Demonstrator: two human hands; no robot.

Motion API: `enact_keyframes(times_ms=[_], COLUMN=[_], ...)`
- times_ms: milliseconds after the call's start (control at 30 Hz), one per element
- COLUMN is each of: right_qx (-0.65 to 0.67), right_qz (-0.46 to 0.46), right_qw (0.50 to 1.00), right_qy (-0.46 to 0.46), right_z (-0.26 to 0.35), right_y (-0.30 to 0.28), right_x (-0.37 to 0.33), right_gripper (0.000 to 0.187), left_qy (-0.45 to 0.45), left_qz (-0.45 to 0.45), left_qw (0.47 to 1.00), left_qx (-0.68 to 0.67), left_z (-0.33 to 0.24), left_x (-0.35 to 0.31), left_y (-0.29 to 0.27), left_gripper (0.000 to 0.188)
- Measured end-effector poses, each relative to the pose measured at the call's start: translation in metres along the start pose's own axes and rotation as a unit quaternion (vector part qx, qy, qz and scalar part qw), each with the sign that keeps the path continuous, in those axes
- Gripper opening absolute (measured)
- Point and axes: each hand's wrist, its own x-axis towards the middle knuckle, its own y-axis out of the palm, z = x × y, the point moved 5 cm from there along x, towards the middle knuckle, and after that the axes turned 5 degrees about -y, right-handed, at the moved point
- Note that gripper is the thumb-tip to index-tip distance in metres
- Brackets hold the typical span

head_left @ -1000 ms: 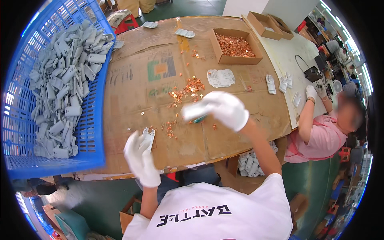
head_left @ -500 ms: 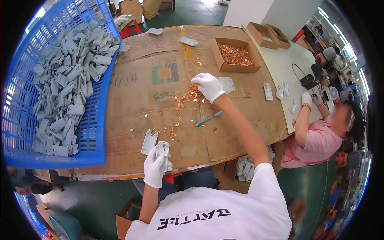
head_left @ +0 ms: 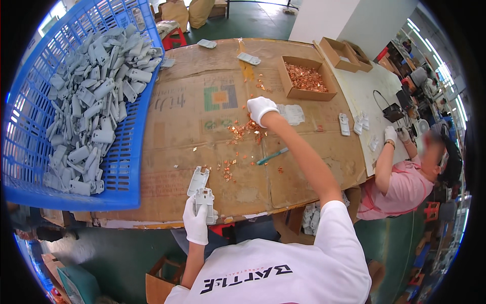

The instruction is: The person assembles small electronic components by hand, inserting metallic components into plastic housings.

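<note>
My left hand (head_left: 195,223), in a white glove, holds a pale grey plastic housing (head_left: 204,196) upright at the table's near edge. A second grey housing (head_left: 199,178) lies on the cardboard just beyond it. My gloved right hand (head_left: 262,109) is over the far side of a loose pile of small copper-coloured metal pieces (head_left: 242,133). Its fingers are curled closed, and whatever they pinch is hidden. A teal pen-like tool (head_left: 272,156) lies right of the pile, and a crumpled clear plastic piece (head_left: 292,114) is beside my right wrist.
A blue crate (head_left: 136,167) full of grey housings stands at the left. At the far right of the cardboard-covered table (head_left: 172,137) sits a carton (head_left: 310,96) of copper pieces. Several housings (head_left: 249,59) lie about. A co-worker in pink (head_left: 400,187) works at the right.
The view has shifted slightly. My right hand has moved a little left over the copper pieces, its fingers now curled further out of sight. My left hand still holds the housing.
</note>
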Motion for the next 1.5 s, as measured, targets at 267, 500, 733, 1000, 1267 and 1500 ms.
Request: enact_keyframes(times_ms=[267, 500, 733, 1000, 1267, 1500], right_qx=[-0.050, 0.255, 0.428, 0.305, 0.357, 0.609], right_qz=[-0.162, -0.376, -0.288, -0.361, -0.370, -0.084], right_qw=[0.983, 0.870, 0.822, 0.865, 0.847, 0.786], right_qy=[-0.075, -0.194, -0.241, -0.171, -0.136, -0.066], right_z=[0.001, 0.053, 0.168, 0.194, 0.195, 0.172], right_y=[-0.003, -0.043, -0.015, 0.019, 0.020, 0.059], right_x=[-0.021, -0.108, -0.221, -0.247, -0.256, -0.238], right_gripper=[0.020, 0.017, 0.017, 0.025, 0.027, 0.028], left_qy=[0.037, 0.049, 0.139, 0.182, 0.164, 0.190], left_qz=[-0.008, 0.003, -0.105, -0.169, -0.184, -0.126], left_qw=[0.999, 0.997, 0.979, 0.950, 0.947, 0.943], left_qx=[0.012, -0.063, 0.108, 0.190, 0.205, 0.244], left_z=[0.012, 0.001, -0.018, -0.008, 0.003, -0.001], left_x=[0.006, 0.009, -0.009, -0.026, -0.042, -0.052], left_y=[0.010, 0.022, 0.028, 0.024, 0.015, 0.013], left_gripper=[0.052, 0.032, 0.026, 0.018, 0.022, 0.026])
